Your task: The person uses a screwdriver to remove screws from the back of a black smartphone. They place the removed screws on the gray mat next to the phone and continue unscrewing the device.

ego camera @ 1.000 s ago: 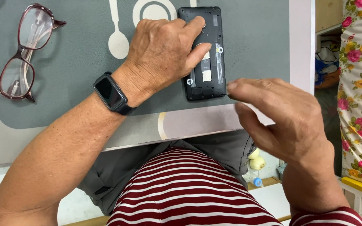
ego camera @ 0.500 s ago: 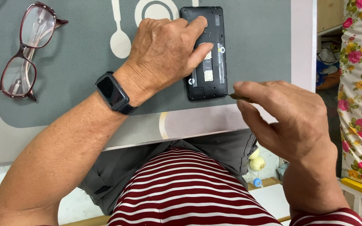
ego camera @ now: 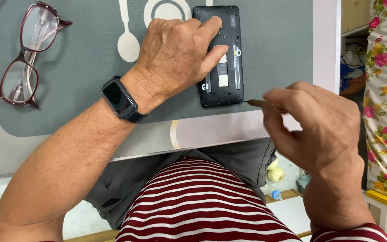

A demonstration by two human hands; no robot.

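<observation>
Comparing with a second ago, I see my right hand [ego camera: 316, 130] has lifted, fingers pinching a thin tool [ego camera: 258, 103] at the opened phone [ego camera: 222, 58]'s lower corner; left hand [ego camera: 175, 56] presses it onto the counter mat [ego camera: 274, 49].

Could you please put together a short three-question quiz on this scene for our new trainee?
1. True or false: the left hand rests flat on the phone, which lies with its back cover off.
2. What does the right hand pinch in its fingers?
A. a thin tool
B. a coin
C. a cloth
3. Which thing lies at the far left of the grey mat?

Key:
1. True; the inner parts of the phone show.
2. A; its tip points at the phone's near right corner.
3. The glasses, folded open, untouched by either hand.
</observation>
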